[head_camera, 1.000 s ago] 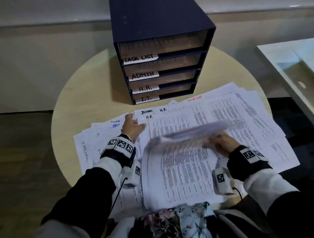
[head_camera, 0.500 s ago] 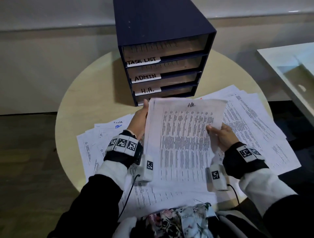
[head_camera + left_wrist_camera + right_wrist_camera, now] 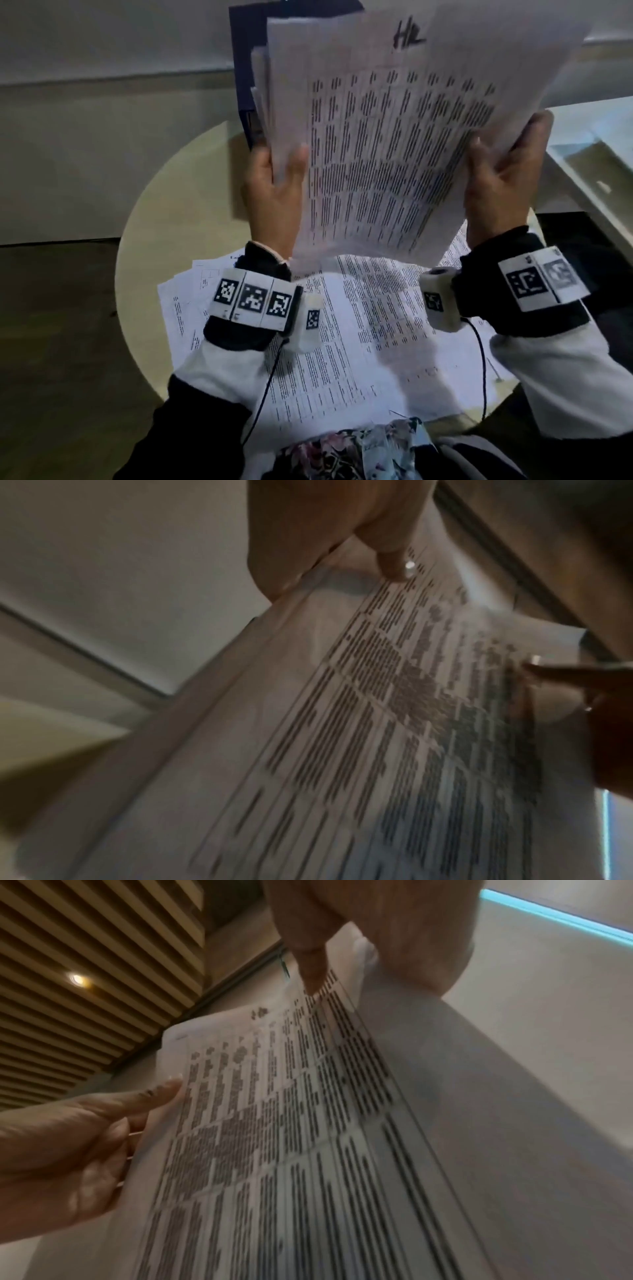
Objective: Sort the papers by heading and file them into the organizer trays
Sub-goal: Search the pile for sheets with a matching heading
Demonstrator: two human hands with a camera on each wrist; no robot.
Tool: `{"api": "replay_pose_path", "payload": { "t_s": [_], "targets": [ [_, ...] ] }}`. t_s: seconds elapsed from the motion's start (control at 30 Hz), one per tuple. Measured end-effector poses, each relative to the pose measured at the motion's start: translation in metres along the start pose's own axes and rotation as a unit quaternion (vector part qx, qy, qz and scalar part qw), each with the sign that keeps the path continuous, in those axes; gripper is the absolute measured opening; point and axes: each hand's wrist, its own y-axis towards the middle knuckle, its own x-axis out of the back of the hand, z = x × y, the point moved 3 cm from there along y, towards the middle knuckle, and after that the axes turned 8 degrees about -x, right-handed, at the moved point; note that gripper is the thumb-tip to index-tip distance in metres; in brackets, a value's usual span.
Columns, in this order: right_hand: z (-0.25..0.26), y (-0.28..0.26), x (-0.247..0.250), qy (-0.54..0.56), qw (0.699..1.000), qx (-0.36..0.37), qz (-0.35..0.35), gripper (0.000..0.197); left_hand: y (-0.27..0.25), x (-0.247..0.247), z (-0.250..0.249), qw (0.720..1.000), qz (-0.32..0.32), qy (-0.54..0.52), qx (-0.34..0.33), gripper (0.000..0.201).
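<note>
Filling the upper middle of the head view, a sheaf of papers (image 3: 394,137) is up in the air, white sheets printed in dense dark columns, with "HR" handwritten in black near the top edge, and several page edges fanned at its left side. Left hand (image 3: 277,202) grasps the sheaf's left edge, thumb on the printed face; right hand (image 3: 503,178) grasps the right edge, thumb on the front as well. Behind the sheaf, at top centre, only a strip of the dark blue organizer (image 3: 245,68) peeks out; its trays are hidden. Below, loose papers (image 3: 342,342) lie spread over the round pale table (image 3: 154,240), across the lower middle of the frame.

Left wrist view adds the left thumb tip (image 3: 394,566) pressing the print at the top, the other hand's fingers at the right edge. Right wrist view alone shows a slatted wooden ceiling (image 3: 85,988) at upper left and a blue light strip (image 3: 565,920) at upper right
</note>
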Motion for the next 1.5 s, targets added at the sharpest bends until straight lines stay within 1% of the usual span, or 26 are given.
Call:
{"api": "replay_pose_path", "payload": {
  "t_s": [0.13,0.2,0.27,0.3,0.4,0.47,0.5,0.57,0.63,0.67,0.7,0.73,0.77,0.8,0.87,0.9,0.97,1.03,1.07,1.13,1.23,1.27,1.33,1.37,1.43,1.5],
  "targets": [
    [-0.014,-0.021,0.005,-0.014,0.999,-0.044,-0.006,0.033,-0.023,0.002,0.018,0.994,-0.007,-0.04,0.103,0.04],
    [-0.023,-0.027,0.008,-0.023,0.998,-0.059,-0.009,0.024,-0.035,0.0,0.024,0.988,-0.01,-0.039,0.15,0.031],
    [-0.026,-0.026,0.009,-0.034,0.998,-0.044,-0.011,0.014,-0.036,-0.002,0.022,0.988,-0.001,-0.014,0.156,0.02],
    [-0.024,-0.023,0.009,-0.039,0.999,-0.032,-0.014,0.015,-0.033,-0.004,0.019,0.989,0.001,-0.004,0.151,0.016],
    [-0.012,-0.015,0.009,-0.023,0.999,0.007,-0.032,0.019,-0.022,-0.006,0.007,0.993,-0.007,-0.018,0.115,0.018],
    [-0.006,-0.014,0.01,0.001,0.999,0.016,-0.043,0.029,-0.018,-0.005,0.004,0.994,-0.007,-0.032,0.102,0.023],
    [-0.007,-0.015,0.01,0.005,0.999,0.008,-0.045,0.033,-0.02,-0.004,0.007,0.993,-0.003,-0.039,0.107,0.025],
    [-0.023,-0.021,0.009,0.004,0.999,-0.041,-0.021,0.035,-0.029,-0.002,0.021,0.99,0.007,-0.037,0.139,0.032],
    [-0.048,-0.03,0.01,-0.012,0.993,-0.113,0.016,0.027,-0.044,0.001,0.04,0.98,0.02,-0.025,0.195,0.039],
    [-0.059,-0.033,0.012,-0.032,0.99,-0.136,0.026,0.022,-0.05,0.002,0.046,0.975,0.025,-0.02,0.219,0.046],
    [-0.067,-0.035,0.014,-0.056,0.987,-0.145,0.027,0.017,-0.055,0.003,0.048,0.974,0.033,-0.002,0.226,0.059],
    [-0.071,-0.034,0.015,-0.081,0.986,-0.144,0.026,0.016,-0.057,0.004,0.05,0.974,0.042,0.023,0.22,0.067],
    [-0.072,-0.032,0.015,-0.103,0.985,-0.138,0.024,0.015,-0.056,0.003,0.049,0.976,0.044,0.038,0.208,0.063],
    [-0.072,-0.028,0.013,-0.123,0.983,-0.131,0.022,0.016,-0.054,0.003,0.051,0.978,0.039,0.048,0.202,0.053],
    [-0.075,-0.019,0.011,-0.155,0.98,-0.12,0.025,0.015,-0.046,0.002,0.058,0.976,0.029,0.058,0.207,0.033],
    [-0.081,-0.016,0.01,-0.17,0.977,-0.126,0.031,0.015,-0.043,0.002,0.063,0.973,0.033,0.065,0.219,0.03],
    [-0.1,-0.013,0.008,-0.209,0.961,-0.17,0.058,0.014,-0.044,0.002,0.084,0.96,0.059,0.085,0.26,0.031],
    [-0.127,-0.02,0.009,-0.243,0.931,-0.254,0.095,0.007,-0.057,0.005,0.11,0.937,0.078,0.112,0.322,0.034],
    [-0.138,-0.025,0.013,-0.257,0.915,-0.29,0.108,0.009,-0.067,0.006,0.121,0.925,0.085,0.124,0.348,0.035],
    [-0.158,-0.037,0.018,-0.277,0.882,-0.355,0.138,0.018,-0.085,0.009,0.139,0.904,0.088,0.144,0.392,0.036],
    [-0.174,-0.053,0.027,-0.283,0.83,-0.448,0.174,0.018,-0.1,0.012,0.156,0.879,0.084,0.154,0.444,0.041],
    [-0.178,-0.057,0.029,-0.27,0.821,-0.469,0.184,0.017,-0.101,0.014,0.161,0.874,0.081,0.157,0.453,0.042],
    [-0.182,-0.062,0.033,-0.255,0.818,-0.472,0.207,0.01,-0.098,0.017,0.169,0.872,0.072,0.164,0.456,0.047],
    [-0.184,-0.063,0.036,-0.252,0.821,-0.465,0.216,0.013,-0.093,0.017,0.171,0.873,0.071,0.169,0.452,0.046],
    [-0.188,-0.064,0.039,-0.233,0.824,-0.466,0.222,0.016,-0.082,0.017,0.176,0.876,0.071,0.176,0.443,0.04],
    [-0.191,-0.064,0.038,-0.203,0.821,-0.482,0.228,0.012,-0.069,0.016,0.181,0.874,0.059,0.175,0.449,0.036]
  ]
}}
